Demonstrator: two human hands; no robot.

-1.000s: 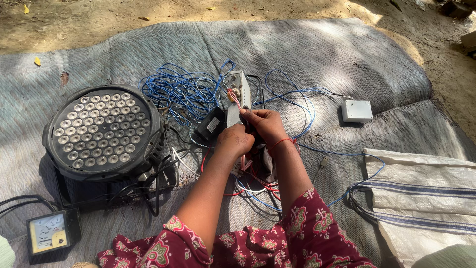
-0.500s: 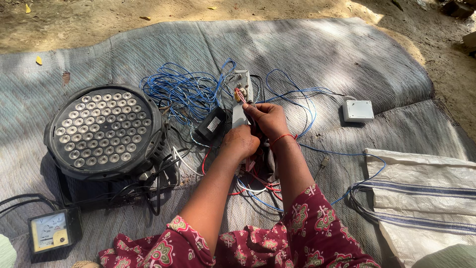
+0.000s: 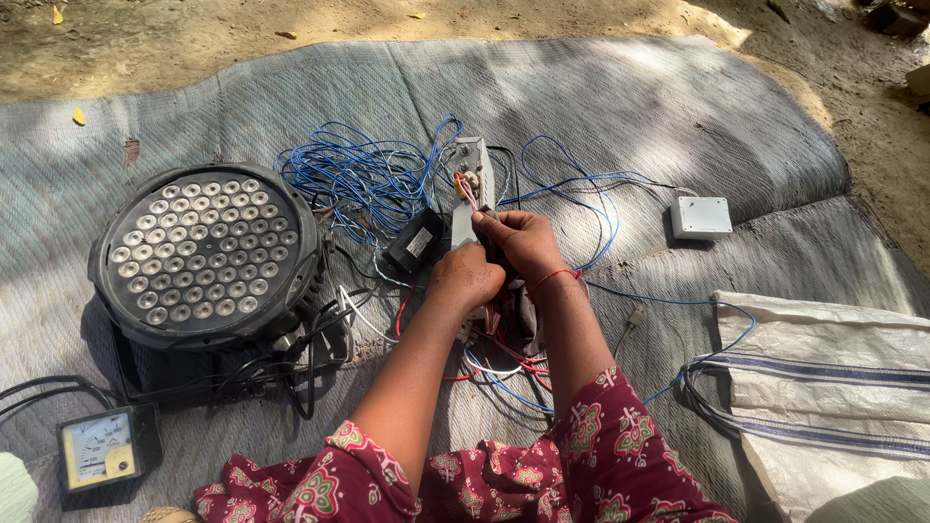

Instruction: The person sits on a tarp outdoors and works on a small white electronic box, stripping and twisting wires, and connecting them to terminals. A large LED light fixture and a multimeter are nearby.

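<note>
Grey mat (image 3: 620, 107) on bare ground: your left hand (image 3: 467, 278) and right hand (image 3: 520, 242) both close on a grey circuit board (image 3: 468, 199), its wires (image 3: 368, 179) loose beside the LED lamp (image 3: 199, 254).

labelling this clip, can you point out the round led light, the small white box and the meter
round LED light (image 3: 199, 254): head view, middle of its lens-studded face
small white box (image 3: 701, 216): head view, centre of its top face
meter (image 3: 97, 450): head view, on its pale dial face

The fingers (image 3: 504, 230) hide the lower end of the grey board (image 3: 472, 184). Its small terminals above them are too small to tell. The white sack (image 3: 823, 387) runs off the right edge.
</note>
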